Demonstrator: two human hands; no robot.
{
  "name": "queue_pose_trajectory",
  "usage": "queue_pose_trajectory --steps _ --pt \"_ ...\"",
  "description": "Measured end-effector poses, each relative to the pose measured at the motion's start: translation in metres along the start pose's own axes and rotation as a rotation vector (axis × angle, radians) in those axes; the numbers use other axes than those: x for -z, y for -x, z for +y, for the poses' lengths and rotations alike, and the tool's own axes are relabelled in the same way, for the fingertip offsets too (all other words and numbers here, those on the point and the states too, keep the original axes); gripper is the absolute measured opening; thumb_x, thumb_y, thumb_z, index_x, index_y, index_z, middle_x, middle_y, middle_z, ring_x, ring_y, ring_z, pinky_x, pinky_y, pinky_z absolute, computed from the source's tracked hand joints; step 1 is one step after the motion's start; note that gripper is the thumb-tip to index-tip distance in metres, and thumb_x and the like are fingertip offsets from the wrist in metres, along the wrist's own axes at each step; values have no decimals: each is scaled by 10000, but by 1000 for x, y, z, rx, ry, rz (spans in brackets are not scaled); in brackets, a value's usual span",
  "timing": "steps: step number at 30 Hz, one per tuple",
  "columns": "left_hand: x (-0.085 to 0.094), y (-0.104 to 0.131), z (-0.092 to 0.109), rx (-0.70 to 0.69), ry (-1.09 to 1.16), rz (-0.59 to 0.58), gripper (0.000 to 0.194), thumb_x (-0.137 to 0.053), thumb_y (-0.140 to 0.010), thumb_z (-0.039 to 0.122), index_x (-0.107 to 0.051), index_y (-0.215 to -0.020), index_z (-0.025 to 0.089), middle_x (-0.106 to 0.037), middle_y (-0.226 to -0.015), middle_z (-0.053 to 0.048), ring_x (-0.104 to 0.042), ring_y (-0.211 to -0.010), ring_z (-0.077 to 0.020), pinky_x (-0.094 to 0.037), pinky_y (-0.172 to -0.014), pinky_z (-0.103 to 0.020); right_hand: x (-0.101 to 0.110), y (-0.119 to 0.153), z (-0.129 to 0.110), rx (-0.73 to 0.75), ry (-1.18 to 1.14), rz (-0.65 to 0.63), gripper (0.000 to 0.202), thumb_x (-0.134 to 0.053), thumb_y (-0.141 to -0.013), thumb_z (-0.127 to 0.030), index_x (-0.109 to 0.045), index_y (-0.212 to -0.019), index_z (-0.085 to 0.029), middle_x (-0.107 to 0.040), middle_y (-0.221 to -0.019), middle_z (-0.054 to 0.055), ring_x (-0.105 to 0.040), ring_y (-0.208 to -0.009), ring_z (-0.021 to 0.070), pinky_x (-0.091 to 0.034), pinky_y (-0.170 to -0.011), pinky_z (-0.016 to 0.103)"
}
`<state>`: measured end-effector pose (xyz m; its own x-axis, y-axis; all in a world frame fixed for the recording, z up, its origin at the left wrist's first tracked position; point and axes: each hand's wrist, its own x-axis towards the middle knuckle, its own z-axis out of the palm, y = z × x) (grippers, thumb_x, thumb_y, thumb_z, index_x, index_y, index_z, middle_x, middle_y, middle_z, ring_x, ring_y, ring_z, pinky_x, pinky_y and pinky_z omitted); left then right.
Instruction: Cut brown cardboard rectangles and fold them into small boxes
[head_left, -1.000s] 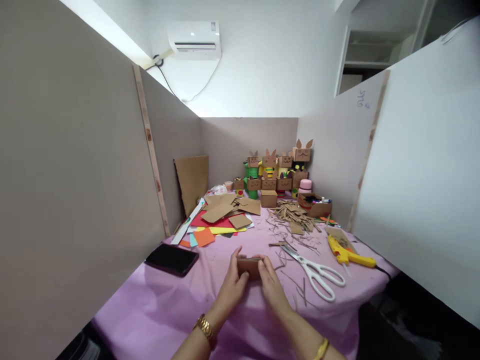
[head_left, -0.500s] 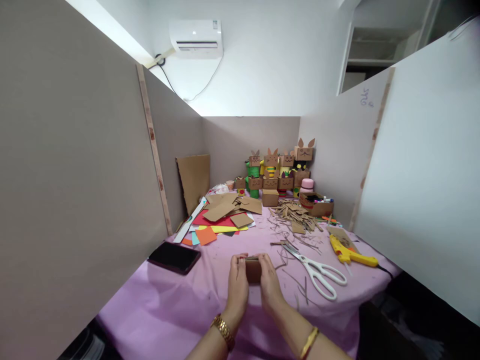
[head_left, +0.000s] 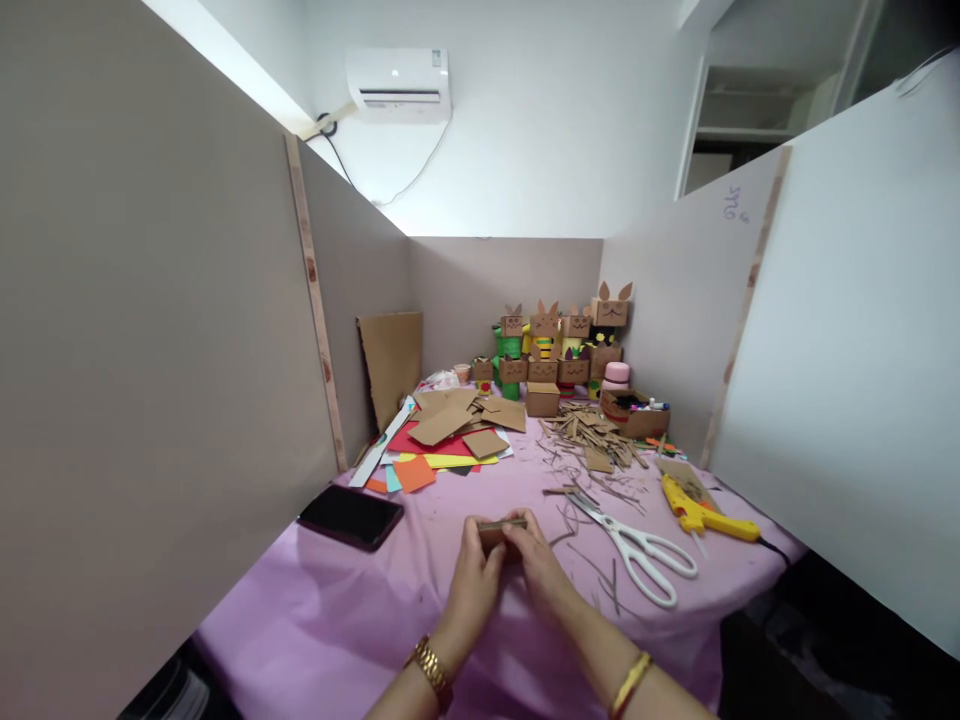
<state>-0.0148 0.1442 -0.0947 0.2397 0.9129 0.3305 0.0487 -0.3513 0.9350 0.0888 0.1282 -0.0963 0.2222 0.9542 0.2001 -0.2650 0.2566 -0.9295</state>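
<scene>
Near the front of the pink-covered table (head_left: 360, 600), a small brown cardboard piece (head_left: 495, 536) is held between both hands. My left hand (head_left: 475, 572) wraps round its left side, a gold watch on that wrist. On the right side, my right hand (head_left: 534, 562) grips it with the thumb across its near face; a gold bangle circles that arm. Fingers hide much of the piece, so its full shape cannot be made out. White-handled scissors (head_left: 637, 550) lie open to the right of my hands.
A phone (head_left: 351, 516) lies left. Coloured paper and cardboard sheets (head_left: 446, 425) are behind it. Cardboard scraps (head_left: 592, 432), a yellow glue gun (head_left: 705, 512) and an open box (head_left: 637, 415) are right. Cardboard animal figures (head_left: 544, 340) stand at the back, near a closed box (head_left: 542, 400).
The cardboard piece has tilted, showing its narrow upper side more and its near face less. My right thumb has moved in over it. The view has shifted slightly.
</scene>
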Motion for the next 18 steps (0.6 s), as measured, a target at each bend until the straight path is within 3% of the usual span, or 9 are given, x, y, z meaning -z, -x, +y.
queue_pose_trajectory --steps 5,13,15,18 --pt "1 -1 2 -19 -7 -16 115 -486 -786 195 -425 -880 220 -601 -860 -39 -594 -869 -224 -448 -794 -353 -1 4 -3 12 -21 -56 63 -460 -780 -173 -447 -829 -210 -526 -715 -50 -538 -694 138 -413 -681 306" --pt "7 -7 -6 -17 -39 -22 170 -518 -760 109 -456 -894 192 -599 -843 -18 -591 -853 -204 -444 -806 -370 1 0 1 1 146 -7 171 -493 -687 -83 -482 -813 -198 -528 -717 -46 -531 -735 154 -415 -726 325" --pt "9 -10 -8 -20 -40 -24 161 -542 -768 104 -485 -901 175 -596 -824 -1 -593 -823 -191 -453 -785 -377 2 1 2 -5 178 6 280 -451 -644 -81 -480 -896 -199 -568 -793 -16 -555 -800 171 -438 -760 337" --pt "10 -13 -10 -30 -42 -27 132 -569 -791 143 -526 -915 161 -594 -813 8 -593 -791 -177 -469 -757 -381 1 7 2 -7 244 46 545 -400 -581 -102 -416 -1117 -197 -569 -1076 59 -517 -1046 206 -389 -931 370"
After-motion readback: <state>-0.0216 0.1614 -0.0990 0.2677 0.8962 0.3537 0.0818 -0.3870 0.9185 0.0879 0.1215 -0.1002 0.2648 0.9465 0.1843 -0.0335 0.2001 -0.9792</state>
